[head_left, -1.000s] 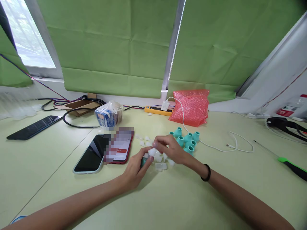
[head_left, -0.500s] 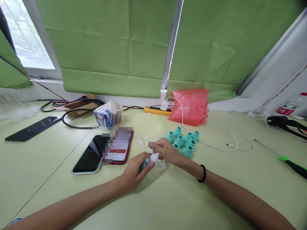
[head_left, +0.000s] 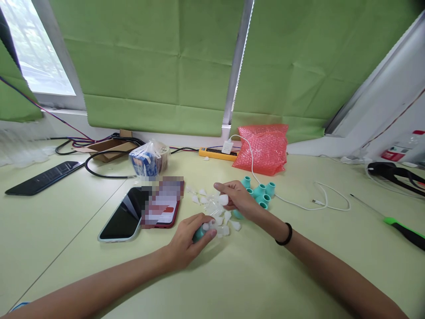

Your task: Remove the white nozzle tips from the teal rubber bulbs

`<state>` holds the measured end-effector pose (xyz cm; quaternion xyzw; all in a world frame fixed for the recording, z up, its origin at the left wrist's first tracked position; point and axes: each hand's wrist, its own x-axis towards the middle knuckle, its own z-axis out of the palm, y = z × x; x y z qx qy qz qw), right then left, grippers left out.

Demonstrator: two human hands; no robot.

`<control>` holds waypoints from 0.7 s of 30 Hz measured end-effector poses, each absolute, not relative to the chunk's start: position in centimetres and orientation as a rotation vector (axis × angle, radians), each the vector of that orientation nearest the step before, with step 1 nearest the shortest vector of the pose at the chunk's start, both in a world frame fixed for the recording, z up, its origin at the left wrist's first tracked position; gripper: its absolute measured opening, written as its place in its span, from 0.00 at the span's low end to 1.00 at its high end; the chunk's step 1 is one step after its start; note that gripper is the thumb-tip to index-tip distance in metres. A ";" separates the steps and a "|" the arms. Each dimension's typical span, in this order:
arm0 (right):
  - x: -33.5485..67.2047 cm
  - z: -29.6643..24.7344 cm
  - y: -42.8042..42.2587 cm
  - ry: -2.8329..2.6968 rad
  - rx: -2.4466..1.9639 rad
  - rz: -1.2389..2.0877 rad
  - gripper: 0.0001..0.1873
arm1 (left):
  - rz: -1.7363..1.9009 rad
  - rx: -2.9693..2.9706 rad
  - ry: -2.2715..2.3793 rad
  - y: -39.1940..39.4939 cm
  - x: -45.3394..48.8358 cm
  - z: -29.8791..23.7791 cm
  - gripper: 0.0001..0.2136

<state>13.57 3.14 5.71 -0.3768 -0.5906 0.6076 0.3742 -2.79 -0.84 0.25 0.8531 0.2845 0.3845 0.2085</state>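
My left hand (head_left: 187, 239) is closed around a small teal plastic piece (head_left: 199, 232) on the pale green table, its fingertips at a small white tip. My right hand (head_left: 236, 198) is raised a little behind it and pinches a small white cap (head_left: 223, 200). Several loose white plastic bits (head_left: 229, 219) lie scattered between and around the hands. A cluster of teal cone-shaped pieces (head_left: 260, 193) stands just behind my right hand, partly hidden by it. A black band sits on my right wrist.
Two phones (head_left: 141, 211) lie left of the hands. Behind are a bagged blue-and-white pack (head_left: 149, 161), a pink bubble-wrap bag (head_left: 264, 148), a yellow power strip (head_left: 218, 153) and a white cable (head_left: 312, 199). A green-handled screwdriver (head_left: 403, 229) lies at the right, a dark keyboard (head_left: 41, 178) at the left.
My right hand has lifted away from my left hand, up and to the right, carrying the white cap. My left hand has stayed on the table with the teal piece.
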 end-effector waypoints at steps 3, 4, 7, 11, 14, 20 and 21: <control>14.0 5.7 3.6 -1.861 -1.231 0.689 0.23 | 1.083 2.353 0.845 -0.5 -2.6 0.2 0.08; 14.1 5.5 3.7 -1.960 -1.314 0.396 0.23 | 1.108 2.353 0.830 -0.3 -2.6 0.2 0.09; 14.5 4.9 4.2 -2.089 -1.472 0.018 0.20 | 1.259 2.374 0.789 0.0 -2.6 -0.1 0.10; 15.0 4.4 4.8 -2.098 -1.517 -0.010 0.14 | 1.358 2.394 0.725 0.1 -2.7 -0.5 0.11; 14.9 4.9 4.4 -2.153 -1.453 0.016 0.12 | 1.368 2.321 0.714 0.0 -2.6 -0.1 0.11; 14.0 6.6 1.7 -2.233 -0.957 0.613 0.09 | 1.349 1.701 0.989 0.5 -2.5 1.7 0.08; 13.8 6.6 1.2 -2.231 -0.951 0.643 0.11 | 1.324 1.599 0.992 0.6 -2.5 2.0 0.07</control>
